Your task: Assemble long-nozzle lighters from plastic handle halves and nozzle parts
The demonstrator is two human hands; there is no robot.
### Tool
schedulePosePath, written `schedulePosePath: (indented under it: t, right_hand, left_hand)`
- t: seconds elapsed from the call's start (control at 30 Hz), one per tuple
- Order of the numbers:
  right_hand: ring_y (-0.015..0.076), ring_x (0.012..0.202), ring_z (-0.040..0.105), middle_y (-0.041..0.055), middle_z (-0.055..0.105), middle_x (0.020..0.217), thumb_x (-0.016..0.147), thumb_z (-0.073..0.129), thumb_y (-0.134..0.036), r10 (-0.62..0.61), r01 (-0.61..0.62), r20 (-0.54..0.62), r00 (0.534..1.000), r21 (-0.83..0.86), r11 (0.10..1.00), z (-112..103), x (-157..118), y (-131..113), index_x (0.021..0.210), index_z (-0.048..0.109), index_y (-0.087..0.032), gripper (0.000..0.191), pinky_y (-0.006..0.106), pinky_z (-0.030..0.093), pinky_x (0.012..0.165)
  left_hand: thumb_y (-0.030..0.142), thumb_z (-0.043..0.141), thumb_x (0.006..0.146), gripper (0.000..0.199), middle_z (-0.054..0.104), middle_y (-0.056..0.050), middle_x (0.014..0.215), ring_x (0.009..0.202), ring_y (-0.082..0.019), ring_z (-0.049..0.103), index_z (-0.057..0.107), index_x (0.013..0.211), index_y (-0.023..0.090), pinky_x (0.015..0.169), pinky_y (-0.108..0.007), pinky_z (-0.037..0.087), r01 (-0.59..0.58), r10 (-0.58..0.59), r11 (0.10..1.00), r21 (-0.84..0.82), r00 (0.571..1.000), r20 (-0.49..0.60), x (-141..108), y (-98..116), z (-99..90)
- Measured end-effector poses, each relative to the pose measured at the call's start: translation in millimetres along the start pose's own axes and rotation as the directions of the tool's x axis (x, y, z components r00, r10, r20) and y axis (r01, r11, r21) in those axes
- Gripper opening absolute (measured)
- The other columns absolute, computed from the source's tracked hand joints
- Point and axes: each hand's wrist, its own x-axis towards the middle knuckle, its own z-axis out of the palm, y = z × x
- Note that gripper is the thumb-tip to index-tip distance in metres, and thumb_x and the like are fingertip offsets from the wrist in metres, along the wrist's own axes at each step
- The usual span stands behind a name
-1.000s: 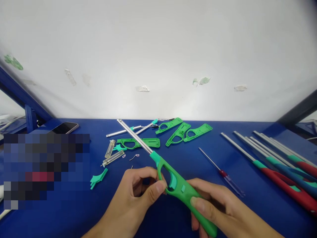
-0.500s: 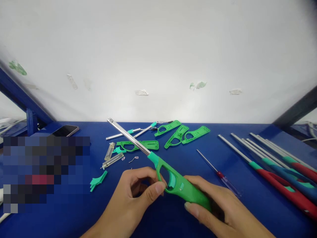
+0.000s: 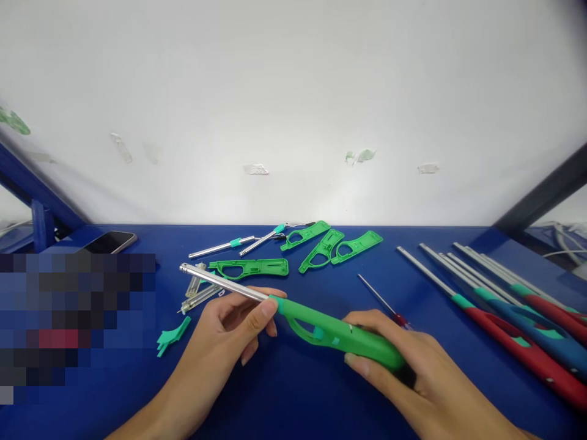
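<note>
A green lighter [image 3: 334, 333] with a long silver tube is held between both hands, its tube pointing up and to the left. My left hand [image 3: 238, 324] pinches the teal collar where the tube meets the green body. My right hand [image 3: 394, 360] grips the rear of the body, thumb below and fingers above. Behind the lighter lie several green shell halves [image 3: 358, 247], one of them [image 3: 257, 267] close behind the tube. Two loose silver tubes [image 3: 220, 247] with teal collars rest near the wall. Clear tanks [image 3: 199, 299] lie left of my left hand, by a teal trigger piece [image 3: 173, 335].
A screwdriver [image 3: 378, 293] lies behind my right hand, its handle partly hidden. Several long lighters, including a red one [image 3: 509, 342] and a blue one [image 3: 541, 327], lie at the right. A phone [image 3: 110, 242] is at the back left, beside a pixelated area. A white wall [image 3: 293, 122] stands behind.
My left hand has moved from the trigger loop to the collar. The lighter has rolled, and its tube has tipped lower and left. The view has shifted slightly.
</note>
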Motion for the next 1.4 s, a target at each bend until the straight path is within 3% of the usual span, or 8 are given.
schedulePosePath:
  t: [0.13, 0.33, 0.5, 0.67, 0.83, 1.03, 1.23, 1.4]
  right_hand:
    - [0.0172, 0.071, 0.07, -0.0052, 0.075, 0.082, 0.106, 0.054, -0.052, 0.028, -0.03, 0.068, 0.997, 0.02, 0.999, -3.3, 2.1, -5.1, 0.119, 0.066, -0.036, 0.025, 0.025, 0.055, 0.064]
    - [0.0202, 0.076, 0.076, -0.0032, 0.081, 0.092, 0.099, 0.062, -0.042, -0.037, 0.035, 0.057, 0.998, 0.033, 0.999, -9.7, 0.1, -19.5, 0.115, 0.072, -0.037, 0.02, 0.027, 0.059, 0.065]
    - [0.0229, 0.075, 0.077, -0.0022, 0.08, 0.085, 0.1, 0.058, -0.049, -0.018, 0.014, 0.103, 0.995, 0.04, 0.999, -13.1, -2.3, -22.3, 0.117, 0.073, -0.038, 0.025, 0.028, 0.054, 0.054]
    - [0.0173, 0.066, 0.064, -0.0046, 0.07, 0.075, 0.107, 0.049, -0.046, -0.021, 0.02, 0.079, 0.997, 0.01, 1.0, -20.3, 4.8, -15.5, 0.117, 0.068, -0.034, 0.024, 0.028, 0.048, 0.062]
    - [0.0114, 0.051, 0.044, -0.0097, 0.053, 0.065, 0.107, 0.051, -0.042, -0.019, 0.006, 0.133, 0.991, 0.094, 0.996, -26.9, 8.7, -15.7, 0.115, 0.063, -0.03, 0.018, 0.027, 0.031, 0.05]
    - [0.0126, 0.054, 0.044, -0.008, 0.056, 0.07, 0.108, 0.049, -0.04, -0.028, 0.015, 0.131, 0.991, 0.096, 0.995, -24.1, 8.2, -11.7, 0.113, 0.061, -0.03, 0.016, 0.028, 0.031, 0.051]
    - [0.0168, 0.063, 0.054, -0.004, 0.067, 0.081, 0.109, 0.046, -0.043, -0.029, 0.023, 0.121, 0.992, 0.055, 0.998, -17.2, 5.8, -5.0, 0.115, 0.059, -0.031, 0.019, 0.03, 0.038, 0.058]
    - [0.0178, 0.066, 0.058, -0.0038, 0.068, 0.082, 0.11, 0.042, -0.051, -0.001, 0.002, 0.126, 0.992, -0.007, 1.0, -16.9, 8.1, -2.8, 0.117, 0.061, -0.032, 0.027, 0.031, 0.04, 0.06]
  left_hand:
    - [0.061, 0.08, 0.087, 0.049, 0.065, -0.002, 0.072, 0.055, -0.011, 0.042, 0.081, 0.113, 0.019, 0.048, -0.021, 0.034, 0.013, -0.012, 0.999, 0.036, 1.0, -0.022, -2.1, 2.6, 1.9]
    - [0.057, 0.085, 0.082, 0.037, 0.064, -0.001, 0.063, 0.049, -0.013, 0.041, 0.085, 0.094, 0.023, 0.044, -0.023, 0.032, -0.035, 0.029, 0.989, 0.142, 0.999, 0.041, -9.9, 7.3, 7.7]
    - [0.063, 0.08, 0.086, 0.042, 0.066, -0.001, 0.065, 0.051, -0.015, 0.049, 0.085, 0.105, 0.026, 0.044, -0.023, 0.039, -0.016, -0.001, 0.974, 0.225, 0.997, 0.074, -13.8, -1.7, 7.4]
    - [0.074, 0.075, 0.084, 0.053, 0.072, -0.004, 0.08, 0.06, -0.016, 0.057, 0.08, 0.097, 0.023, 0.044, -0.021, 0.046, -0.071, 0.089, 0.991, 0.113, 0.982, -0.167, -5.5, -3.4, -3.1]
    - [0.066, 0.086, 0.079, 0.044, 0.067, 0.002, 0.086, 0.07, -0.015, 0.057, 0.075, 0.097, 0.028, 0.047, -0.017, 0.047, -0.085, 0.046, 0.993, -0.083, 0.919, -0.392, 5.1, 3.5, -12.6]
    - [0.066, 0.094, 0.063, 0.057, 0.065, 0.002, 0.078, 0.069, -0.016, 0.059, 0.076, 0.099, 0.026, 0.044, -0.017, 0.045, -0.064, 0.006, 0.989, -0.133, 0.918, -0.398, 7.0, 13.4, -11.0]
    - [0.062, 0.09, 0.067, 0.047, 0.067, -0.002, 0.077, 0.069, -0.018, 0.063, 0.075, 0.083, 0.021, 0.047, -0.019, 0.049, -0.051, -0.044, 0.97, -0.237, 0.924, -0.381, 6.6, 22.0, -14.1]
    - [0.048, 0.092, 0.069, 0.034, 0.062, 0.0, 0.076, 0.065, -0.015, 0.057, 0.076, 0.086, 0.023, 0.051, -0.02, 0.053, 0.0, -0.094, 0.921, -0.389, 0.971, -0.22, 4.0, 22.4, -18.6]
